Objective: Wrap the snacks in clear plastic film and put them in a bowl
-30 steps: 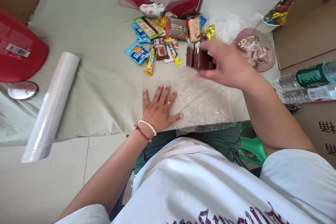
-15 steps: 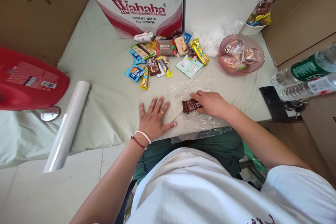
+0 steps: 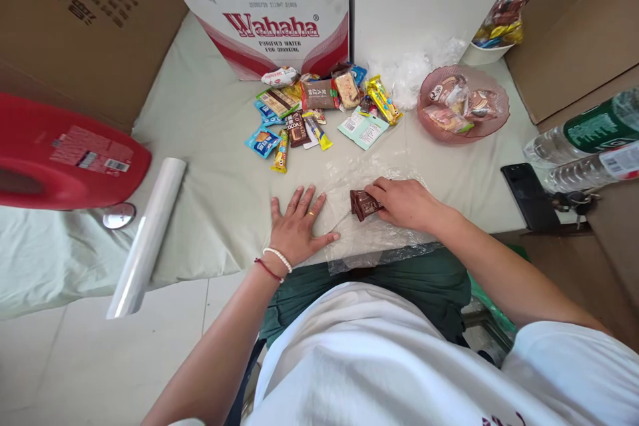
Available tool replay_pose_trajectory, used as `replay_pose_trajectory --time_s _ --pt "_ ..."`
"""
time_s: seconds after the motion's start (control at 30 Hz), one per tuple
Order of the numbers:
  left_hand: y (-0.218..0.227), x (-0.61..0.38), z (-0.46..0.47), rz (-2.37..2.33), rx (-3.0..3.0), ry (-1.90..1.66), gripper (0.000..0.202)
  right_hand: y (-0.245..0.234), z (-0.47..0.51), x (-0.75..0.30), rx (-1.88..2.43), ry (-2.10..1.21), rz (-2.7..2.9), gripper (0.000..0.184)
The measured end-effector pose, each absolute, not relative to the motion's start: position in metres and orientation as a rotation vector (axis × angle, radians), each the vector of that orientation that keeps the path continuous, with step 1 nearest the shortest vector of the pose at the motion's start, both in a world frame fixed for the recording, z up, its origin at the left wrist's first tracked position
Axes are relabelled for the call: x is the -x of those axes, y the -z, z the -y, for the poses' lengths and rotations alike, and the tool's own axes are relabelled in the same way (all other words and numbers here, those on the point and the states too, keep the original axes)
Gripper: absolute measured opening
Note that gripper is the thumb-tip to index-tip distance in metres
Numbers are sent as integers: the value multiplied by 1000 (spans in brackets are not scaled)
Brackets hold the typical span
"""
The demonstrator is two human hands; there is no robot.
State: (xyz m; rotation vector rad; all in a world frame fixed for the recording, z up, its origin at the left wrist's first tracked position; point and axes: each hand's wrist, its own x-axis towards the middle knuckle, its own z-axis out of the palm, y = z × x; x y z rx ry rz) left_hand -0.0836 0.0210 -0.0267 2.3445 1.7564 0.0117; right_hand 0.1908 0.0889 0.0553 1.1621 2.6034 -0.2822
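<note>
My right hand point(image 3: 407, 203) grips a dark brown wrapped snack point(image 3: 364, 204), covering its right part. Beneath it, a crumpled sheet of clear plastic film point(image 3: 344, 233) spreads over the cloth and hangs past the front edge. Flat on the cloth, fingers spread, my left hand point(image 3: 298, 226) rests with its thumb by the film's left edge. Farther back lie several wrapped snacks, among them a brown packet point(image 3: 319, 94), a yellow packet point(image 3: 383, 100), a pale green packet point(image 3: 363, 129) and a blue packet point(image 3: 262, 142).
A pink bowl point(image 3: 464, 133) holds wrapped snacks at the back right. Behind stands a Wahaha carton point(image 3: 279, 26). To the left are a roll of film point(image 3: 150, 233) and a red jug point(image 3: 70, 153); at right, a phone point(image 3: 530, 197), keys point(image 3: 574, 202) and plastic bottles point(image 3: 594, 130).
The whole view has shifted a little to the right. In my right hand the brown snack has turned slightly; my left hand stays flat on the cloth.
</note>
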Motion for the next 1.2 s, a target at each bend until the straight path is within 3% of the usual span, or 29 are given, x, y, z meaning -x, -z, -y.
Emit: replay_pose_trajectory --time_s 0.2,0.37,0.5,0.63,0.7,0.83,0.97,1.2 --pt "28 89 -18 -1767 -2368 -58 86 -46 -89 -184 -1142 353 -2596 42" --pt "29 91 -13 -1771 -2380 -108 77 -40 -79 -213 -1232 480 -2743 69" --pt "29 82 -11 -1891 -2312 -201 67 -33 -52 -248 -1497 590 -2945 36" --pt "29 75 -10 -1934 -2291 -246 64 -23 -40 -258 -1557 589 -3031 29" --pt "28 75 -10 -1906 -2303 -232 65 -22 -45 -248 -1492 535 -3026 31" --pt "26 82 -7 -1865 -2323 -194 73 -31 -69 -217 -1266 466 -2859 51" --pt "27 88 -1 -1836 -2324 -203 80 -41 -86 -195 -1233 439 -2736 42" --pt "31 89 3 -1814 -2268 -272 82 -37 -84 -187 -1272 440 -2635 47"
